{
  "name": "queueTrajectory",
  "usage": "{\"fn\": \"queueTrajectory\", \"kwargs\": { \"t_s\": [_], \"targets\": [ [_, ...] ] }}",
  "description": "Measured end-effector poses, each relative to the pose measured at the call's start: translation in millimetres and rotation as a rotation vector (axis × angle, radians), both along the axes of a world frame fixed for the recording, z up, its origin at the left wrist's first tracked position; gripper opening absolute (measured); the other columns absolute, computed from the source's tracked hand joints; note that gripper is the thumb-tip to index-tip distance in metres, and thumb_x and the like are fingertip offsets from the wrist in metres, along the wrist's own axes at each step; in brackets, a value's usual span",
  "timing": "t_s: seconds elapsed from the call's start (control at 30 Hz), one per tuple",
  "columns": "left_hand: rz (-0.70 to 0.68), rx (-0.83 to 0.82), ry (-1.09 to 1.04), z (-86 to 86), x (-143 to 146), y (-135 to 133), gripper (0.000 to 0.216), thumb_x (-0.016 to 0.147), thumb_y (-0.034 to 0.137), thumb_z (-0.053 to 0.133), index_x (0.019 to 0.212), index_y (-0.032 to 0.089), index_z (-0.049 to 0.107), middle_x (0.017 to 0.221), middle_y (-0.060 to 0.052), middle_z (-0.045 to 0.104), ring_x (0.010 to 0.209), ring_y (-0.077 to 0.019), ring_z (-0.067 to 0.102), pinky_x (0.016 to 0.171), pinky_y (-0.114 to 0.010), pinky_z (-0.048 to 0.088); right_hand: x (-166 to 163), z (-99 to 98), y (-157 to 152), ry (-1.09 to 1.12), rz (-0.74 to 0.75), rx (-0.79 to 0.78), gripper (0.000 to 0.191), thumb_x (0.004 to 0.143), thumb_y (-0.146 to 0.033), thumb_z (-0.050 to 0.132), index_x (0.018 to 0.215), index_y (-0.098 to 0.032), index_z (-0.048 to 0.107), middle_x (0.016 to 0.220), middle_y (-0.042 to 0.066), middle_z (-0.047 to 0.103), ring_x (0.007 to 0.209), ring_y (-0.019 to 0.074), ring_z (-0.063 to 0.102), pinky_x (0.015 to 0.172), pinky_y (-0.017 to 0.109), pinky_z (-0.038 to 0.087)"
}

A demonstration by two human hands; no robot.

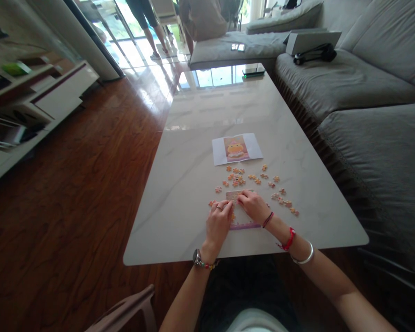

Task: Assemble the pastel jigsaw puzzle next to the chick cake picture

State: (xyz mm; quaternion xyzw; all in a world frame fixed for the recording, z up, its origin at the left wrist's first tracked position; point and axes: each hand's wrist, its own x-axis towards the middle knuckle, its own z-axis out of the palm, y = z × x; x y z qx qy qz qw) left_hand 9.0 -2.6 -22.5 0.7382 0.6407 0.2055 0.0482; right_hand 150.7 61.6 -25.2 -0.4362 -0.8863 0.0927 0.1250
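A partly assembled jigsaw puzzle lies near the front edge of the table, its lower border purple and part of its inside white. My left hand rests at its left side, fingers bent and fingertips pressed together. What they grip is hidden. On the upper part of the puzzle, my right hand pinches what looks like a puzzle piece, mostly covered by the fingers. Loose orange and pink puzzle pieces are scattered beyond both hands, with more pieces to the right.
A creased paper sheet with a yellow cartoon figure lies past the pieces on the white marbled table. A phone is at the far end. A grey sofa lines the right side. Other people stand and sit at the back.
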Motion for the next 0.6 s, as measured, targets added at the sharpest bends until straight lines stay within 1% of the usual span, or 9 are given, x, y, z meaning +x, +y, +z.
{"fn": "queueTrajectory", "kwargs": {
  "t_s": [0.1,0.23,0.3,0.47,0.6],
  "targets": [
    [-0.019,0.003,0.043,-2.9,0.7,0.1,0.027,0.081,0.023,0.042,0.106,0.024,0.052,0.101,-0.005,0.055,0.093,-0.0173,0.047,0.084,-0.033,0.040,0.9,-0.4,-1.2,0.031,-0.030,-0.031,0.017,0.082,-0.019,0.042,0.076,-0.015,0.057,0.078,0.006,0.054,0.073,0.0132,0.050,0.067,0.024,0.038],
    [-0.018,0.002,0.093,-6.8,1.9,-1.8,0.033,0.080,0.021,0.044,0.112,0.024,0.048,0.105,-0.005,0.053,0.095,-0.0183,0.045,0.084,-0.034,0.040,2.7,-0.1,-5.7,0.072,0.019,-0.048,0.020,0.083,-0.017,0.039,0.076,-0.016,0.058,0.078,0.005,0.054,0.074,0.0124,0.050,0.067,0.023,0.040],
    [-0.016,-0.002,0.102,-8.3,1.9,-2.9,0.033,0.080,0.021,0.043,0.113,0.024,0.047,0.107,-0.005,0.052,0.097,-0.0188,0.044,0.084,-0.034,0.040,3.3,-0.5,-9.0,0.093,0.034,-0.036,0.020,0.083,-0.016,0.039,0.077,-0.016,0.058,0.078,0.005,0.054,0.076,0.0129,0.050,0.069,0.023,0.040],
    [0.007,-0.001,0.081,-9.8,2.0,-4.3,0.034,0.082,0.022,0.039,0.115,0.021,0.045,0.108,-0.006,0.052,0.099,-0.0192,0.043,0.084,-0.033,0.040,3.2,-4.5,-15.1,0.147,-0.022,0.008,0.022,0.084,-0.017,0.036,0.083,-0.015,0.059,0.081,0.007,0.054,0.080,0.0142,0.050,0.070,0.025,0.041],
    [0.011,0.010,0.066,-10.1,2.3,-4.6,0.033,0.082,0.023,0.039,0.114,0.021,0.046,0.106,-0.006,0.053,0.098,-0.0183,0.044,0.084,-0.033,0.040,1.0,-6.0,-16.0,0.100,0.006,0.033,0.021,0.083,-0.017,0.038,0.083,-0.014,0.059,0.080,0.007,0.054,0.079,0.0149,0.050,0.071,0.025,0.042]
  ]
}}
